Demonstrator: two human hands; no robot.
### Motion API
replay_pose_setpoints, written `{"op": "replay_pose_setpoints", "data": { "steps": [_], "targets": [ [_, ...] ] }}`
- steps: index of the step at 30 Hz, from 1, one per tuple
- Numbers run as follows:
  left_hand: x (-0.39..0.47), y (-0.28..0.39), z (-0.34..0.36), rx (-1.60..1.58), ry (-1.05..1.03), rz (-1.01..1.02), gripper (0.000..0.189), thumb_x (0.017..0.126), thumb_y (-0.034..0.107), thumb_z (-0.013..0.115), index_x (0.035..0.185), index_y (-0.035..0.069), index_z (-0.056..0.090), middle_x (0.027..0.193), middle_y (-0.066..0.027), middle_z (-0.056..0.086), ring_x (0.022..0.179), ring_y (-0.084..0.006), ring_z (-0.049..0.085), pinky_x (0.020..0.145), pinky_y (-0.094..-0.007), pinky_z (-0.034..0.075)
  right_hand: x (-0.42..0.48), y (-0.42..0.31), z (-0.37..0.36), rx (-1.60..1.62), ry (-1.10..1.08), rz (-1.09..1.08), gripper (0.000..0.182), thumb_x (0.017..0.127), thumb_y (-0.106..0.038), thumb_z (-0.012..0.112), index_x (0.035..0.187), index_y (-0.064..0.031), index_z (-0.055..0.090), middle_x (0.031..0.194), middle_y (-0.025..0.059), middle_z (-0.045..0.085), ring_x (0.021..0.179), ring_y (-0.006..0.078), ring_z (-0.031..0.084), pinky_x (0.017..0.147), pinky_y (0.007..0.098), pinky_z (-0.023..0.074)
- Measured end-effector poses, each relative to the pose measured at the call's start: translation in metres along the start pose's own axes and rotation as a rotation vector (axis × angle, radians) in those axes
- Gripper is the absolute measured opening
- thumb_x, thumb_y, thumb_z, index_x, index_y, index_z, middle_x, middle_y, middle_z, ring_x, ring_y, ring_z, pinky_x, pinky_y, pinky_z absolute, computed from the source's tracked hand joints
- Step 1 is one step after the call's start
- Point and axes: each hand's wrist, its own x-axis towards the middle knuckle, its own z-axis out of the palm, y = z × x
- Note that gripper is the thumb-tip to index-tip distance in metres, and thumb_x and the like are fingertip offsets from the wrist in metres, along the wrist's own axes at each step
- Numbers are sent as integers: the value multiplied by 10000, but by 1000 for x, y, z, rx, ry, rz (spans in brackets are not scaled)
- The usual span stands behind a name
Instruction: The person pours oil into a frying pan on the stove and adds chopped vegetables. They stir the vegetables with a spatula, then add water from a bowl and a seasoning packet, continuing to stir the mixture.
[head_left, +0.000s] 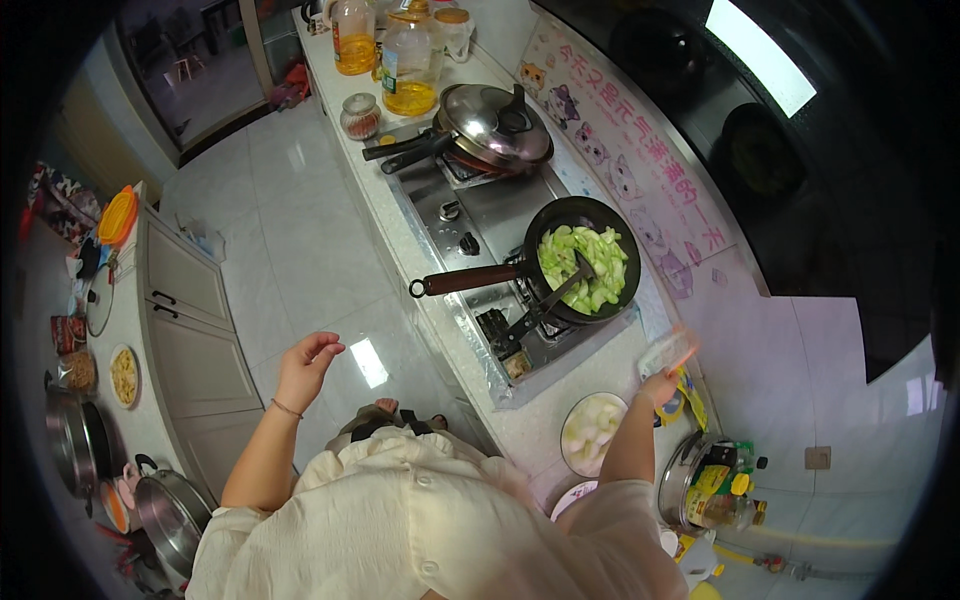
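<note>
A dark wok (634, 259) with sliced green vegetables (589, 259) stands on the right burner of the steel gas hob (495, 214). A spatula with a black handle (523, 327) rests in it, its blade among the slices. My right hand (660, 388) is at the counter's wall side, on a blurred clear container with an orange rim (671, 352). A plate of pale sliced vegetable (594, 431) lies beside my right forearm. My left hand (311, 364) is raised over the floor, empty, its thumb and fingers close but apart.
A lidded pan (495, 124) stands on the other burner, near oil bottles (412, 75) and a spice jar (361, 116). A steel pot holding bottles (679, 480) stands at the lower right. Behind on the left, a second counter (161, 360) carries pots and a plate of food (124, 376).
</note>
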Motion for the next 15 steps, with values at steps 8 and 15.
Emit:
{"op": "replay_pose_setpoints", "data": {
  "steps": [8,15],
  "targets": [
    [6,4,-5,13,-39,36,183,833,103,556,963,-25,572,863,-63,631,830,-112,585,748,-219,439,3,-93,-74,32,-70,-492,223,849,-226,482,980,-72,576,833,162,619,742,354,581,647,418,444],
    [8,-1,-12,-14,-42,28,181,840,106,549,968,-21,567,868,-58,624,845,-116,574,776,-226,429,-10,-151,-80,-135,-72,-779,193,847,-243,481,953,-126,592,775,139,624,668,337,591,578,426,449]
  ]
}}
